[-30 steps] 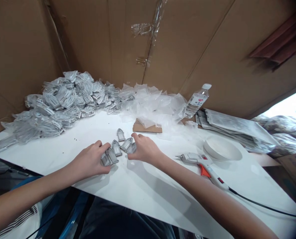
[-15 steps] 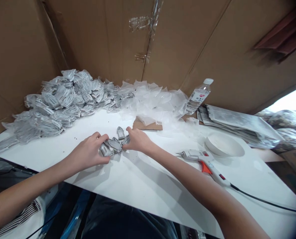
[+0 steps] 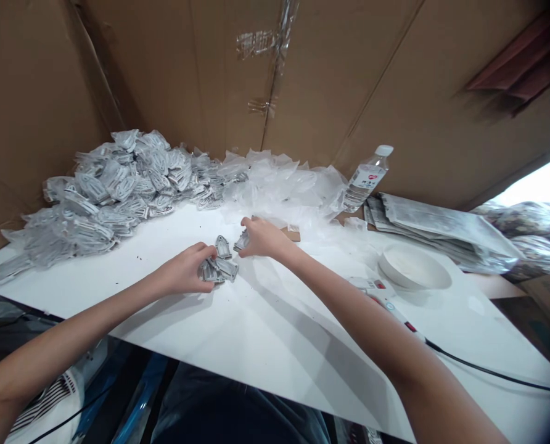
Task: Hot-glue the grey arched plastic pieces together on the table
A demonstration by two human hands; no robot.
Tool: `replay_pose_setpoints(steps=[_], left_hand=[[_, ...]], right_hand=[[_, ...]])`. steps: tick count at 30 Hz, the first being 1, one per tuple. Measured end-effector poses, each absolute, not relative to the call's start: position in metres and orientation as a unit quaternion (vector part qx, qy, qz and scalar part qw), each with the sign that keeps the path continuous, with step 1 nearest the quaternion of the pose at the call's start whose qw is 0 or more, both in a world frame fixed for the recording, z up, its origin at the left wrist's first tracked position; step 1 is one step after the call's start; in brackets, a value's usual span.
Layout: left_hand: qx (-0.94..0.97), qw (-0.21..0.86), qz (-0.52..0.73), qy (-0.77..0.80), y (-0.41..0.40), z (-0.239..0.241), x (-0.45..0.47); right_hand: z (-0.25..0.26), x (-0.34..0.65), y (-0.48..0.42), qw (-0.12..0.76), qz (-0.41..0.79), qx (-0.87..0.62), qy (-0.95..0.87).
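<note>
Small grey flat pieces with pointed ends (image 3: 226, 269) lie in a loose cluster on the white table (image 3: 238, 345). My left hand (image 3: 189, 269) is curled round the left side of that cluster, thumb low and fingers above. One more grey piece (image 3: 222, 246) lies flat just beyond it. To the right, my right hand (image 3: 262, 238) pinches a few of the same grey pieces (image 3: 242, 240) between thumb and fingers, apart from the cluster. What exactly these pieces are, I cannot make out.
A heap of bagged grey pieces (image 3: 113, 185) fills the back left. Clear plastic bags (image 3: 284, 185), a water bottle (image 3: 366, 177) and stacked flat packs (image 3: 436, 228) stand behind. At right are a white bowl (image 3: 414, 271) and a glue gun (image 3: 393, 306), partly behind my right forearm.
My right hand has moved up and right, away from the cluster, with grey pieces in it. My left hand has shifted right along with the cluster.
</note>
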State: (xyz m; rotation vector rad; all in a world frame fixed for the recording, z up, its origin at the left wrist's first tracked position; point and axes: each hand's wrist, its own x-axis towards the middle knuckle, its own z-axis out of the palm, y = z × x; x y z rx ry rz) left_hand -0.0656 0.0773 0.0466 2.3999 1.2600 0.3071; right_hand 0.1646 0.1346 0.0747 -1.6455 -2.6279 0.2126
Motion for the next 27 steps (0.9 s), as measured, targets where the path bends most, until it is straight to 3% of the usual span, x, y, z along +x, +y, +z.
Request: replay_pose_setpoints(steps=[13, 20, 27], left_hand=[[0.862, 0.17, 0.118, 0.464, 0.082, 0.036, -0.052], [0.861, 0.167, 0.147, 0.458, 0.08, 0.038, -0.055], [0.858, 0.165, 0.197, 0.445, 0.08, 0.051, -0.063]], right_hand=[[0.048, 0.122, 0.201, -0.042, 0.211, -0.389, -0.896], [0.039, 0.142, 0.203, 0.044, 0.309, -0.402, -0.861], [0.032, 0.188, 0.184, 0.172, 0.524, -0.429, -0.715]])
